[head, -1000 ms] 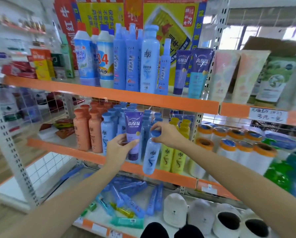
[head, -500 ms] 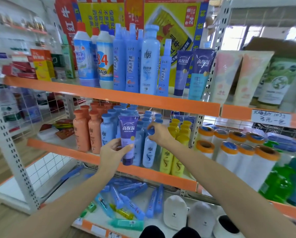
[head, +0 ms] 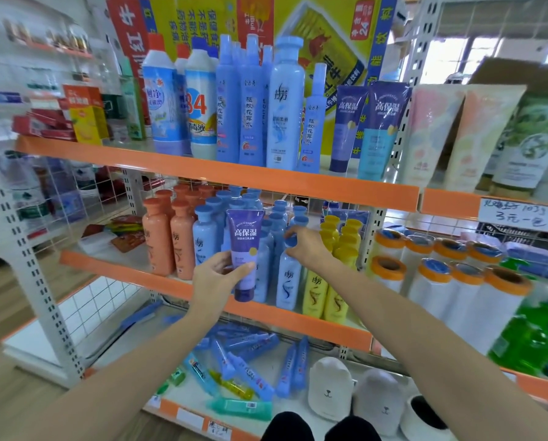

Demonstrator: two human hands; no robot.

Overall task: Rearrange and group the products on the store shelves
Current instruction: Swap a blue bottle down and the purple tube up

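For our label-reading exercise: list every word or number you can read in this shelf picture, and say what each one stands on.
"高保湿": purple tube gripped by the left hand.
"高保湿": two purple tubes on the top shelf.
"84": white disinfectant bottle, top shelf.
"驱蚊花露水": tall blue spray bottles.
"3元一包": handwritten price tag.
"24": yellow poster.
Small print on the bottles, boxes at left and lower-shelf tubes: too blurred to read.

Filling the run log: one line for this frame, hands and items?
left hand: holds purple tube | right hand: grips cap of blue bottle on middle shelf | phase: placing bottle among blue group
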